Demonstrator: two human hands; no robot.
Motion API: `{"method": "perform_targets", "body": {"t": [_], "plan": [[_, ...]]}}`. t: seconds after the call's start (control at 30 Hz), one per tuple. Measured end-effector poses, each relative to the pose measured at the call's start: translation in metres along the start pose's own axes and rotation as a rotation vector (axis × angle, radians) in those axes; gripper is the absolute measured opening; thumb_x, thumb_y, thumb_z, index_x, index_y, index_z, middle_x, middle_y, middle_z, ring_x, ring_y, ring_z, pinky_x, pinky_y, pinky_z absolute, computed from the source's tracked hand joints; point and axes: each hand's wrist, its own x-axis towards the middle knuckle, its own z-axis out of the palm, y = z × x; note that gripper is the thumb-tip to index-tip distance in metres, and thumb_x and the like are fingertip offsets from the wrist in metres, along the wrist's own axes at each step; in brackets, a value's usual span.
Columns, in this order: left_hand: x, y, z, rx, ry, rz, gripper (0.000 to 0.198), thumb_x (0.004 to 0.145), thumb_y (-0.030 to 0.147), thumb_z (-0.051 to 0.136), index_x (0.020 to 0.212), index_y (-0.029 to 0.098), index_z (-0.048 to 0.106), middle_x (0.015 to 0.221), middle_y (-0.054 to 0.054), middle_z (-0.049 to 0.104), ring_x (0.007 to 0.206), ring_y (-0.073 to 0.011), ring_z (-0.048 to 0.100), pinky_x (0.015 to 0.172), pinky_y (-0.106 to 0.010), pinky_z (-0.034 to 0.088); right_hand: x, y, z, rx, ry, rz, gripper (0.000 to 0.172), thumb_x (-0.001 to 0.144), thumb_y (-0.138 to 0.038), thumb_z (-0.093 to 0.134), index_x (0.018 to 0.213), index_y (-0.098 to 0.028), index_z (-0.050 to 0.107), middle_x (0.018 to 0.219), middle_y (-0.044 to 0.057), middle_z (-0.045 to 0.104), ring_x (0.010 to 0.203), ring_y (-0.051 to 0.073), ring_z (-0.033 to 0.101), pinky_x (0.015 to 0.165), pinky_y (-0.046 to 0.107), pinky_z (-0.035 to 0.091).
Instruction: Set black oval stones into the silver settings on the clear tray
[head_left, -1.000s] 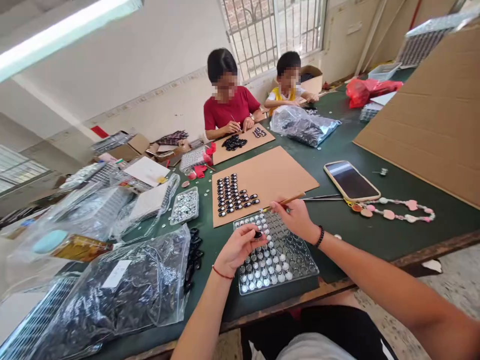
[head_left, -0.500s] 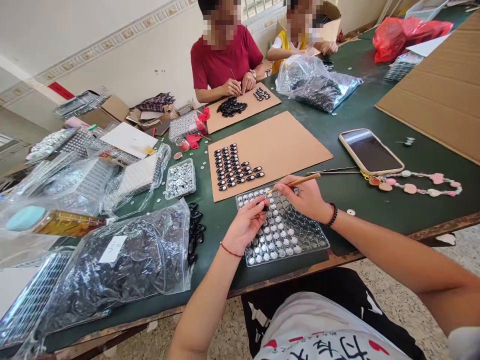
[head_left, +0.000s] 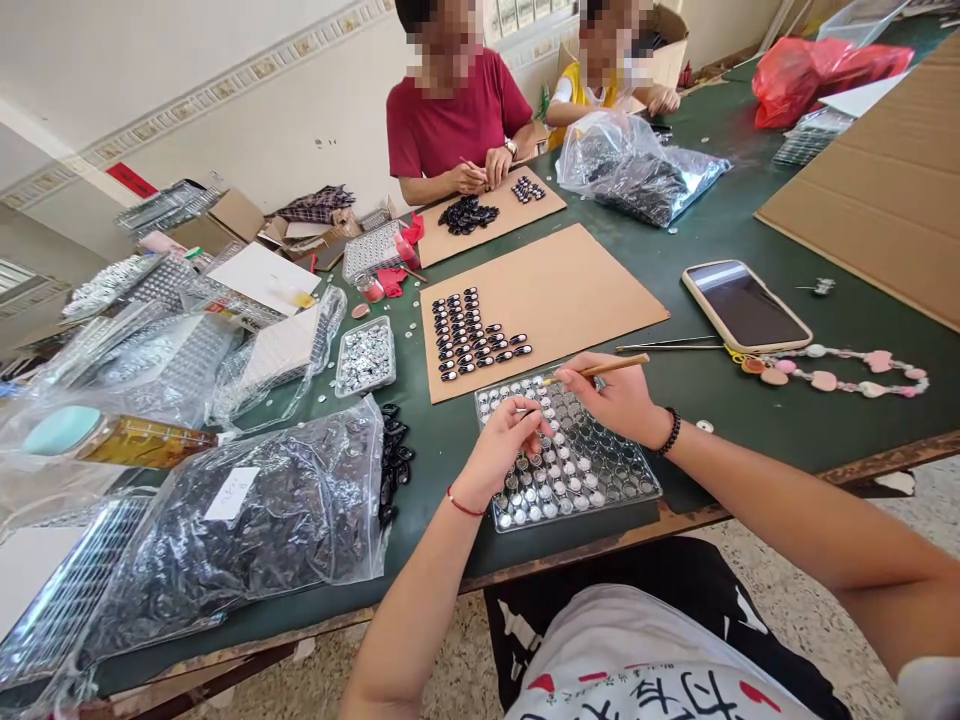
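Note:
My left hand [head_left: 504,448] is over the left part of a clear tray [head_left: 651,490], its fingers pinched on a small dark piece [head_left: 529,413] that is mostly hidden. My right hand [head_left: 616,402] grips a thin wooden stick [head_left: 611,366] like a pen, its tip pointing left above the tray. Round white pieces [head_left: 537,510] fill many of the tray's cups; other cups on the right hold none. Just behind the tray lies a cardboard sheet [head_left: 570,290], with black oval pieces [head_left: 452,350] bearing white spots set in rows on its left part.
A bag of black pieces [head_left: 255,510] and a box of silvery pieces [head_left: 365,356] stand left. On the right are a phone [head_left: 746,305], tweezers [head_left: 667,345] and a beaded strap [head_left: 825,380]. Two people work across the table, near another plastic bag [head_left: 637,170].
My left hand has turned slightly, with its fingers shifting right over the tray. The stick in my right hand has moved slightly right. The whole view has shifted a little.

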Motion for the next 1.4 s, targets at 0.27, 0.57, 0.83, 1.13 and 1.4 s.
{"method": "perform_targets", "body": {"t": [0.27, 0.57, 0.83, 1.13, 1.4], "plan": [[0.0054, -0.0043, 0.0013, 0.426, 0.227, 0.236, 0.025, 0.072, 0.038, 0.055, 0.081, 0.016, 0.062, 0.056, 0.000, 0.056, 0.048, -0.0088, 0.048, 0.044, -0.020, 0.035, -0.0066, -0.0055, -0.0009, 0.090, -0.098, -0.002, 0.026, 0.084, -0.035, 0.042, 0.073, -0.017, 0.058, 0.065, 0.004, 0.060, 0.058, 0.012, 0.053, 0.054, 0.023, 0.040], [0.0095, -0.0087, -0.0054, 0.459, 0.260, 0.277, 0.029, 0.065, 0.035, 0.063, 0.086, 0.015, 0.064, 0.073, -0.004, 0.062, 0.060, -0.0120, 0.053, 0.051, -0.022, 0.042, -0.0077, -0.0057, 0.0027, 0.057, -0.211, -0.175, 0.022, 0.085, -0.028, 0.039, 0.077, -0.017, 0.057, 0.068, 0.003, 0.061, 0.061, 0.011, 0.054, 0.058, 0.022, 0.040], [0.0081, -0.0067, -0.0039, 0.477, 0.230, 0.254, 0.034, 0.068, 0.035, 0.060, 0.096, 0.015, 0.062, 0.064, -0.002, 0.059, 0.052, -0.0096, 0.050, 0.049, -0.021, 0.040, -0.0077, -0.0059, 0.0017, -0.091, -0.209, -0.230, 0.023, 0.085, -0.029, 0.040, 0.074, -0.018, 0.056, 0.060, 0.002, 0.058, 0.057, 0.011, 0.051, 0.057, 0.023, 0.037], [0.0072, -0.0056, -0.0042, 0.410, 0.237, 0.249, 0.037, 0.068, 0.035, 0.061, 0.099, 0.016, 0.062, 0.067, -0.003, 0.059, 0.055, -0.0103, 0.050, 0.051, -0.022, 0.042, -0.0074, -0.0045, 0.0040, -0.064, -0.234, -0.252, 0.021, 0.085, -0.028, 0.039, 0.076, -0.017, 0.055, 0.063, 0.002, 0.059, 0.058, 0.012, 0.052, 0.057, 0.023, 0.038], [0.0063, -0.0045, -0.0032, 0.493, 0.253, 0.243, 0.036, 0.068, 0.038, 0.061, 0.096, 0.016, 0.064, 0.055, -0.001, 0.055, 0.048, -0.0095, 0.048, 0.047, -0.021, 0.039, -0.0089, -0.0049, 0.0019, -0.072, -0.234, -0.267, 0.021, 0.085, -0.027, 0.039, 0.075, -0.018, 0.055, 0.061, 0.003, 0.057, 0.058, 0.013, 0.051, 0.057, 0.024, 0.037]]}}
